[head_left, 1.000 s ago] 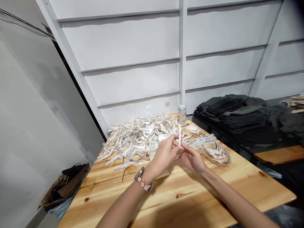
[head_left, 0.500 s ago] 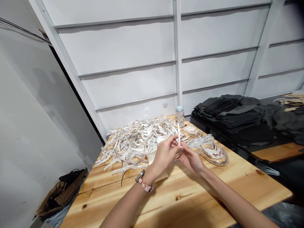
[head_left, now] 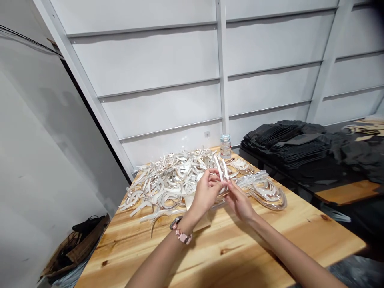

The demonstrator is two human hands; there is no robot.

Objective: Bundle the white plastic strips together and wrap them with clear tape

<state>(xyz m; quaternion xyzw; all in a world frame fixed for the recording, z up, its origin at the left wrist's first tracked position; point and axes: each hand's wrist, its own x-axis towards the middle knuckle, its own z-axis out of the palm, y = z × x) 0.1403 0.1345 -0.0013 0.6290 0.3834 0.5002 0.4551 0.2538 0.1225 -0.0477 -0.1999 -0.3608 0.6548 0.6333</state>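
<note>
White strips (head_left: 219, 169), tips now apart, in the pinch of left hand (head_left: 207, 193) and right hand (head_left: 241, 203)

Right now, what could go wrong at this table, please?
The thin white strips might slip, since the fingers grip only part of them. One dropped could get lost in the loose pile just beyond. The bottle, standing near the pile, might get knocked over.

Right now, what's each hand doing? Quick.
Left hand: closed, holding pale strips.
Right hand: closed, fingertips on the pale strips too; which hand grips which strip can't be told.
</note>
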